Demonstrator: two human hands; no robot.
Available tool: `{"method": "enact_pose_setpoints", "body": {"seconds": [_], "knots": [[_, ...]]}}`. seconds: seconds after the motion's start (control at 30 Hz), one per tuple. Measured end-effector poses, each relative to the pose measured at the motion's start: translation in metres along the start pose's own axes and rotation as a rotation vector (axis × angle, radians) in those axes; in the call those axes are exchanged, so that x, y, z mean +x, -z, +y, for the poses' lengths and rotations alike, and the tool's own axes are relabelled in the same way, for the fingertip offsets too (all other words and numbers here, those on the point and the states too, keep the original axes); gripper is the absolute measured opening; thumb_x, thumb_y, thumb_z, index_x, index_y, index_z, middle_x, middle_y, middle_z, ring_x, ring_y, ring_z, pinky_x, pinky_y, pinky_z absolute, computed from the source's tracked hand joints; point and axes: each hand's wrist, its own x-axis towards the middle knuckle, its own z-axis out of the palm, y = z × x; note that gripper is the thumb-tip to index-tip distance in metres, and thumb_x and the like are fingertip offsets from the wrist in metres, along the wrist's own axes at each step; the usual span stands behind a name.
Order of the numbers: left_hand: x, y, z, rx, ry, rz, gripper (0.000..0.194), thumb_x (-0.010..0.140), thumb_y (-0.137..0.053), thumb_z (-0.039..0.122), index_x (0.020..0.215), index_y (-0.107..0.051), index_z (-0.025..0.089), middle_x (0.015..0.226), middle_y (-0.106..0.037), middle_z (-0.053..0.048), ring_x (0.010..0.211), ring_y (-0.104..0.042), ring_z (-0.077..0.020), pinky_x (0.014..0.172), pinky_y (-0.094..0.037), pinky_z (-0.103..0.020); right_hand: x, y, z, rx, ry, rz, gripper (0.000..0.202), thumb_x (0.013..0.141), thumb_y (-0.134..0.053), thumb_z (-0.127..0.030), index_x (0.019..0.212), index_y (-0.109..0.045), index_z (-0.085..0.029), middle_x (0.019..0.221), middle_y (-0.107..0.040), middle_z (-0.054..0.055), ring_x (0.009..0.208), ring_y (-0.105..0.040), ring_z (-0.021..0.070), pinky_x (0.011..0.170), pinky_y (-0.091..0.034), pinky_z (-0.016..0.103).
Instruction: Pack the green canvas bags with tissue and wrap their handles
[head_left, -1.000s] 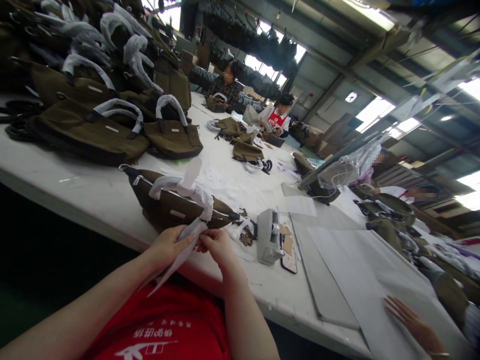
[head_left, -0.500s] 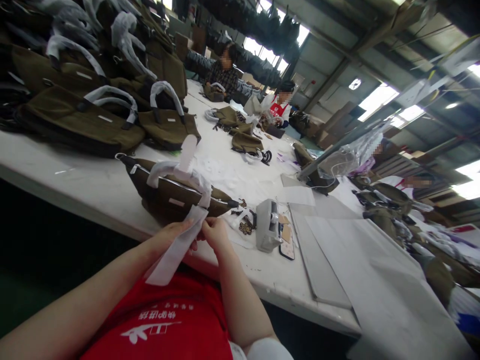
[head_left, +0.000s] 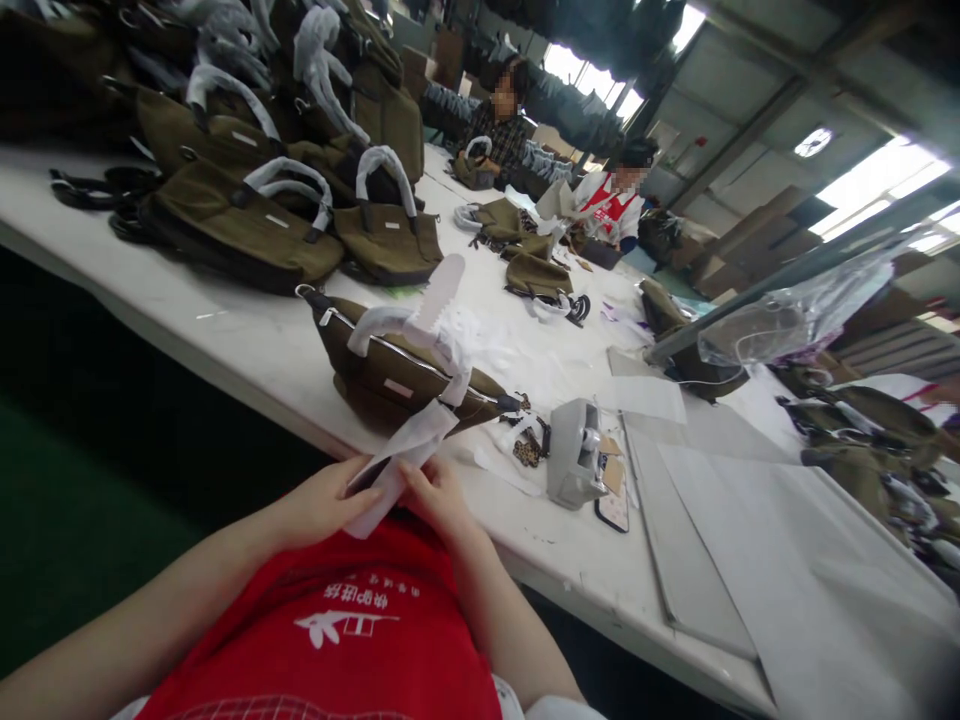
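A white wrapping strip (head_left: 409,450) runs slantwise between my two hands, close to the table edge. My left hand (head_left: 326,500) grips its lower end, thumb laid over a dark narrow piece (head_left: 369,476) that shows against the strip. I cannot make out what that dark piece is. My right hand (head_left: 435,490) pinches the strip from the other side, thumb on top. Just beyond them an olive-green handbag (head_left: 360,370) stands with its zipper facing up. White wrap covers its handles, and a pale strip with a jagged edge (head_left: 435,300) sticks up there.
Several olive handbags (head_left: 247,225) are piled at the left. A grey tape dispenser (head_left: 574,455) stands right of my hands, with a phone (head_left: 613,495) beside it. Large white sheets (head_left: 750,540) cover the table's right side. Two co-workers sit across the table.
The view has swung left, so things appear further right. My left hand has shifted along the strip, which now folds over the dark piece. The handbag stands in the same place.
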Motion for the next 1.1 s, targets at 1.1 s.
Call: {"method": "enact_pose_setpoints", "body": {"seconds": [1.1], "knots": [[-0.029,-0.001,-0.010,0.064,-0.268,0.426,0.075,0.083,-0.068,0.035,0.147,-0.033,0.019,0.111,-0.069,-0.011,0.101,-0.068,-0.0254,0.088,-0.057,-0.034,0.020,-0.035,-0.019,0.220,0.021,0.063,0.060,0.080,-0.051,-0.077,0.058,-0.051,-0.020,0.039,-0.049,0.001,0.033,-0.044,0.0127,0.034,-0.033,0.025]]}}
